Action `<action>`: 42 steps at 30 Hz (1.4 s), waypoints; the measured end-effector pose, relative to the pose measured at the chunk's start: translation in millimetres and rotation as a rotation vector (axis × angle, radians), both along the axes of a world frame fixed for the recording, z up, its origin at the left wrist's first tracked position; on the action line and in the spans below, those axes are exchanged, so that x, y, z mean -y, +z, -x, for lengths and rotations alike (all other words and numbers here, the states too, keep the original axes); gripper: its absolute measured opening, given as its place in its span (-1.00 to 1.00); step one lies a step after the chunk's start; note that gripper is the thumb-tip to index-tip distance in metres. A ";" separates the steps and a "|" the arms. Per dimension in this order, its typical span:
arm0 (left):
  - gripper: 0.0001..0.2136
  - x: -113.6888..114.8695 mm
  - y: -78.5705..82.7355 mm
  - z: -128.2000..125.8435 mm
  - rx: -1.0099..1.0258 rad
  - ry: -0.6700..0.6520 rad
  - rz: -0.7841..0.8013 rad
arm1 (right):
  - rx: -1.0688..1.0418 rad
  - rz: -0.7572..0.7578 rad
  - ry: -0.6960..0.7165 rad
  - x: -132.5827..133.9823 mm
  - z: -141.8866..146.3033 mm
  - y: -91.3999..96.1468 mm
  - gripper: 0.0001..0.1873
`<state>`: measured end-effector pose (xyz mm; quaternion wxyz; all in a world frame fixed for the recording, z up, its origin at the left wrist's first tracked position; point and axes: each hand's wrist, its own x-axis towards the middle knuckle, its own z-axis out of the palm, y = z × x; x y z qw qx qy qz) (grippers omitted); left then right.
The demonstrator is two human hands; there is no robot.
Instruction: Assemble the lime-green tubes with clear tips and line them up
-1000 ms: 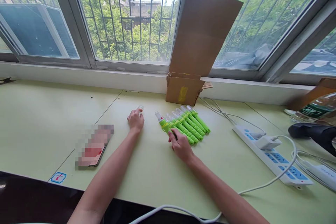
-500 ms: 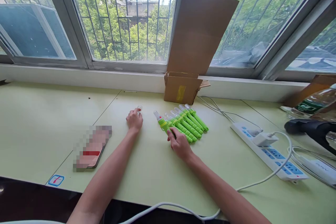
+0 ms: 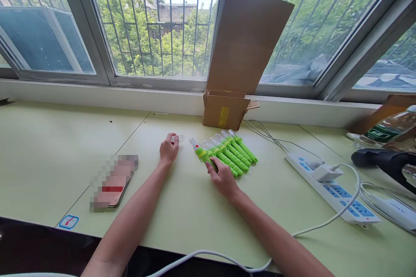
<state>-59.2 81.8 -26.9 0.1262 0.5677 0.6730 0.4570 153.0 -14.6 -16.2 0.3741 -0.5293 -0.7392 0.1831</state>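
Note:
My left hand (image 3: 169, 149) is closed in a pinch on a small clear plastic cap (image 3: 181, 138), held just above or on the table; I cannot tell which. To its right, my right hand (image 3: 222, 176) has its fingers wrapped round the lower part of a bright green plastic stick (image 3: 202, 153). That stick has a yellowish ring, a red spot and a clear tip pointing up and left toward the cap. Several like green sticks (image 3: 234, 156) with clear tips lie side by side behind my right hand.
A cardboard box (image 3: 224, 110) with a tall raised flap stands against the window sill. A phone (image 3: 118, 181) lies to the left. On the right are a white power strip (image 3: 331, 188) with cables, a black object (image 3: 380, 160) and a plastic bottle (image 3: 386, 127).
My left hand has moved slightly right, bringing the clear cap closer to the green stick's tip. My right hand has stayed almost still on the stick.

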 end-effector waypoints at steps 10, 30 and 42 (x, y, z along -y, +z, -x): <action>-0.59 -3.3 4.0 -5.7 0.719 -0.110 -0.071 | 0.104 -0.054 -0.069 -2.5 -1.4 -3.7 -0.63; -0.70 12.3 8.6 -27.2 0.560 -0.609 0.058 | 0.100 -0.103 -0.030 -1.3 -1.7 -6.7 -0.68; -0.63 12.3 6.5 -25.3 0.709 -0.538 0.115 | 0.038 -0.206 -0.109 1.4 0.1 -2.9 -0.64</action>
